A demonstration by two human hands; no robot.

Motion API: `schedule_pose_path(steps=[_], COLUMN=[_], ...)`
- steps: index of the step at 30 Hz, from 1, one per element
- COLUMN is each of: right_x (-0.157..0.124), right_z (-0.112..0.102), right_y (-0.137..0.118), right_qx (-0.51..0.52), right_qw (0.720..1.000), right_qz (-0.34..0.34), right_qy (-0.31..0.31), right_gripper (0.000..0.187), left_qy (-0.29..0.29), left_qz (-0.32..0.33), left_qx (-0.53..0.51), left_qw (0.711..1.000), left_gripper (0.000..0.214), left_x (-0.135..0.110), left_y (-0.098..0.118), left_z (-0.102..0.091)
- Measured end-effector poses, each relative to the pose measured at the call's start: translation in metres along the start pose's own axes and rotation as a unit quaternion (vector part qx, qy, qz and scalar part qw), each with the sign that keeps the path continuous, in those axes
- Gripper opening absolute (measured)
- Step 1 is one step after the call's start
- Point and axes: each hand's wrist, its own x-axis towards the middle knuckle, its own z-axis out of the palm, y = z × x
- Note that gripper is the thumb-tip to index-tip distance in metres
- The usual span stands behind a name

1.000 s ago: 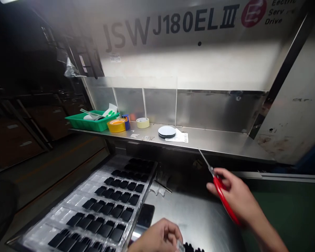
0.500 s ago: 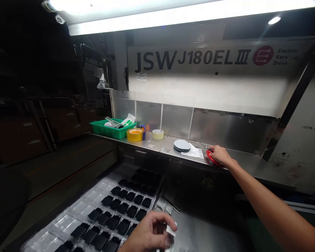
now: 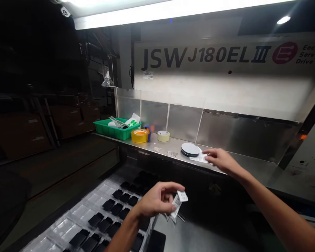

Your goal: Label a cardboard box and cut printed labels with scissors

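My left hand [image 3: 154, 201] is raised over the tray and pinches a small white printed label strip [image 3: 180, 200] between thumb and fingers. My right hand [image 3: 220, 159] reaches out to the steel shelf [image 3: 252, 169], fingers stretched flat on a white paper sheet [image 3: 199, 158]. That sheet lies beside a stack of round dark discs with a pale top [image 3: 190, 149]. The red scissors are not visible now.
A clear blister tray [image 3: 105, 213] holds several black parts at the lower left. On the shelf stand a green bin [image 3: 115, 131], a yellow tape roll [image 3: 140, 135] and a pale tape roll [image 3: 163, 135]. Behind the shelf rises the machine's metal wall.
My right hand carried the red scissors up to the shelf, and they are out of sight now. It rests flat on the paper. My left hand rose with the label strip.
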Motion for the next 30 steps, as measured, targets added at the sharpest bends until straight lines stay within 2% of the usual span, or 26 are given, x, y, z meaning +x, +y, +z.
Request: schedule_pose_path(steps=[2,5,9,10,12,14,17,19,25,30], right_x=[0.005,0.026,0.058,0.063,0.07,0.072,0.07,0.069,0.064,0.058], right_z=[0.014,0.029,0.039,0.041,0.044,0.046,0.047,0.046,0.054,0.071], right_y=[-0.014,-0.022,-0.022,-0.023,-0.023,-0.022,-0.016,-0.011,-0.006,-0.02], right_qx=[0.028,0.002,-0.024,-0.03,-0.04,-0.043,-0.022,0.0,0.049,0.057], right_qw=[0.999,0.997,0.994,0.993,0.994,0.993,0.992,0.992,0.988,0.984], right_qz=[-0.045,-0.06,-0.1,-0.103,-0.101,-0.1,-0.107,-0.106,-0.115,-0.133], right_qy=[-0.002,0.052,0.044,0.038,0.032,0.037,0.058,0.073,0.087,0.109], right_gripper=[0.04,0.048,0.068,0.067,0.052,0.038,0.04,0.042,0.038,0.037], left_qy=[0.01,0.047,0.061,0.061,0.068,0.083,0.101,0.092,0.033,0.015], left_qz=[0.019,0.027,-0.019,-0.032,-0.049,-0.054,-0.044,-0.047,-0.102,-0.107], left_qx=[0.081,0.188,0.224,0.236,0.271,0.308,0.36,0.374,0.341,0.305], left_qw=[0.997,0.981,0.972,0.969,0.959,0.946,0.926,0.922,0.934,0.946], left_gripper=[0.057,0.062,0.077,0.078,0.081,0.08,0.071,0.07,0.098,0.098], left_x=[0.023,0.06,0.104,0.113,0.126,0.136,0.147,0.154,0.17,0.16], left_y=[0.02,0.046,0.059,0.06,0.061,0.062,0.065,0.068,0.076,0.087], left_z=[-0.013,-0.03,-0.049,-0.053,-0.061,-0.069,-0.078,-0.082,-0.09,-0.102])
